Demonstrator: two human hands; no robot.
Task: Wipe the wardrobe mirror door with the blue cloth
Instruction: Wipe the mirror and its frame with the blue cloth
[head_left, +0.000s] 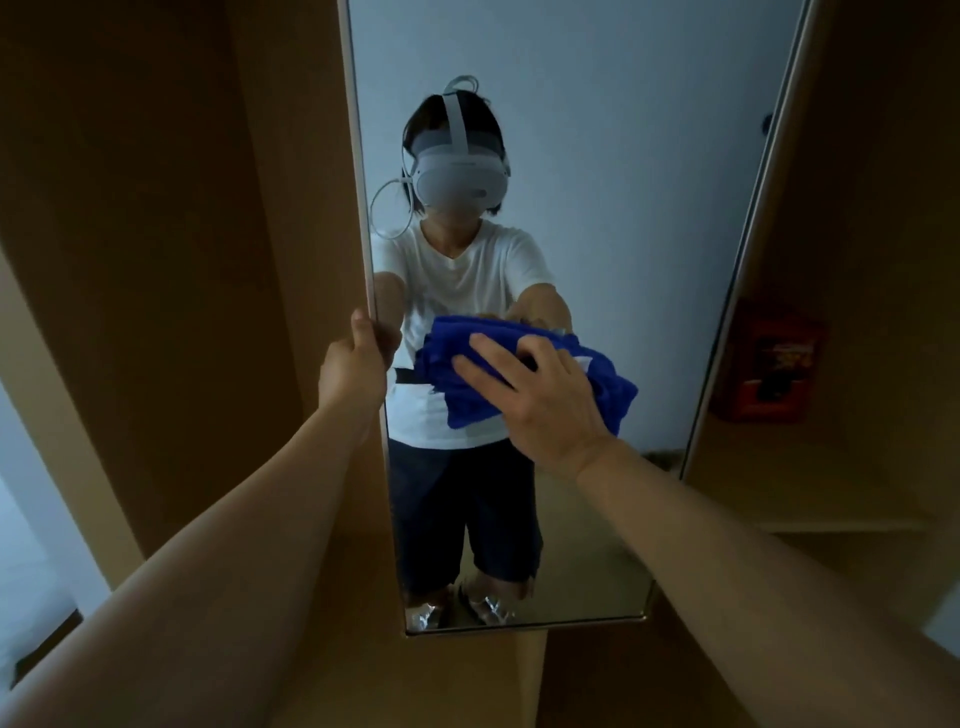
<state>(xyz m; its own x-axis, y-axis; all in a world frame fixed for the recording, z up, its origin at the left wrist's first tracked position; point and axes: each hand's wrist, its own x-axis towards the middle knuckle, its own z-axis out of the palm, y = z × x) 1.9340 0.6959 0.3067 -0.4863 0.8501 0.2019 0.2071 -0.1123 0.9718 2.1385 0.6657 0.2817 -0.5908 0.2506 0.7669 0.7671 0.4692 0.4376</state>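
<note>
Home, bedroom-type room. Landmark: full-length mirror door (597, 260) on a brown wood wardrobe (182, 260). Mirror reflects a plain pale wall behind the person. Right of the mirror, open wardrobe shelf (831, 519) with a red box (763, 361).

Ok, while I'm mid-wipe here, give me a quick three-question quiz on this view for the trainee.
1. True or false: the right hand presses the blue cloth flat against the mirror.
2. What does the left hand hold?
A. a spray bottle
B. the left edge of the mirror door
C. a second cloth
3. Fill in: on the shelf to the right of the door stands a ____ box.

Key
1. True: the fingers lie straight on the cloth.
2. B: its fingers curl round the door's edge.
3. Red.
</note>
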